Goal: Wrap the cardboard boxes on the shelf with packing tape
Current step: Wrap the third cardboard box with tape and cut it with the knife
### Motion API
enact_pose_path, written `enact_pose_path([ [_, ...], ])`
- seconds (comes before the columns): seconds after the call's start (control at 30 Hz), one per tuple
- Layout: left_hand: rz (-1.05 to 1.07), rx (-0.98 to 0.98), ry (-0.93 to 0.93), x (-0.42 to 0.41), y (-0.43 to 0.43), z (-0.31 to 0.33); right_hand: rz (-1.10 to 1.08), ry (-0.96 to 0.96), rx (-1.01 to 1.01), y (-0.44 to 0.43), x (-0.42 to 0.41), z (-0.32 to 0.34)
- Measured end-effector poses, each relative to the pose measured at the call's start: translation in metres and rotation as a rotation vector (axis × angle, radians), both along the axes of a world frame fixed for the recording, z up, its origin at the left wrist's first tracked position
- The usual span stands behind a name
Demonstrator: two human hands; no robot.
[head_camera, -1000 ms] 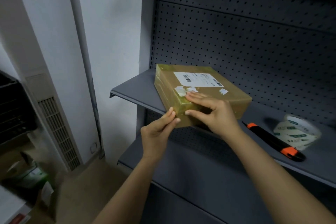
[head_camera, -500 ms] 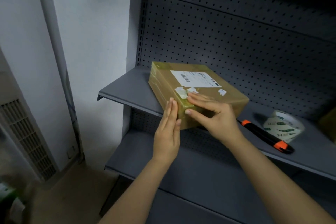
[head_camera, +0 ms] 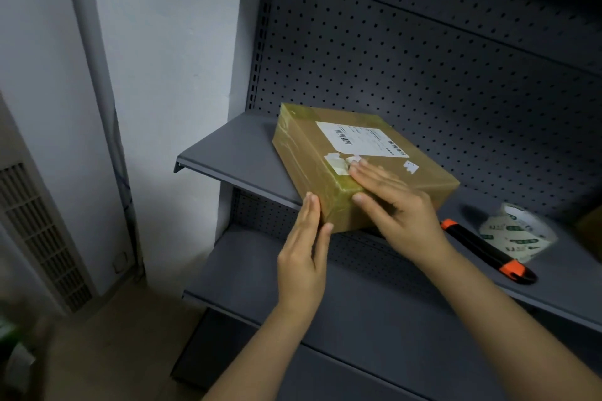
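Cardboard box (head_camera: pixel 423 179) under 2 flat hands (head_camera: pixel 402 220)

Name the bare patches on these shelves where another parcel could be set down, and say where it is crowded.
Free: the left end of the upper shelf, between its edge and the cardboard box; also the lower shelf. Crowded: right of the box, where the utility knife and tape roll lie.

Left hand (head_camera: pixel 303 257) and right hand (head_camera: pixel 400 215) flat against the taped cardboard box (head_camera: pixel 430 182) on the shelf (head_camera: pixel 234 153).
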State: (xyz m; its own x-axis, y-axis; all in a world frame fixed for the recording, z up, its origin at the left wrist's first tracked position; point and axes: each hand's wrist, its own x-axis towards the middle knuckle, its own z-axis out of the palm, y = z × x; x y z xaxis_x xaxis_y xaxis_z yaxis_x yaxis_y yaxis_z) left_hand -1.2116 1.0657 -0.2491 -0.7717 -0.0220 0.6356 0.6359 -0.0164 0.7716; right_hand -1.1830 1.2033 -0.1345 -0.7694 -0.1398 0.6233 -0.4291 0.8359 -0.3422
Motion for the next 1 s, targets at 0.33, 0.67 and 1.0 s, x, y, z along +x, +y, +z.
enact_pose_path([
  [0.33, -0.036, 0.183, -0.094, -0.004, -0.014, 0.004, 0.018, -0.06, -0.13, 0.002, 0.002, 0.007],
  [0.67, -0.106, -0.207, 0.134, -0.03, -0.01, 0.053, 0.062, -0.105, -0.044, 0.027, -0.001, 0.007],
  [1.0, 0.044, -0.105, 0.195, -0.032, 0.022, 0.043, 0.102, -0.095, -0.114, 0.033, -0.008, 0.0],
])
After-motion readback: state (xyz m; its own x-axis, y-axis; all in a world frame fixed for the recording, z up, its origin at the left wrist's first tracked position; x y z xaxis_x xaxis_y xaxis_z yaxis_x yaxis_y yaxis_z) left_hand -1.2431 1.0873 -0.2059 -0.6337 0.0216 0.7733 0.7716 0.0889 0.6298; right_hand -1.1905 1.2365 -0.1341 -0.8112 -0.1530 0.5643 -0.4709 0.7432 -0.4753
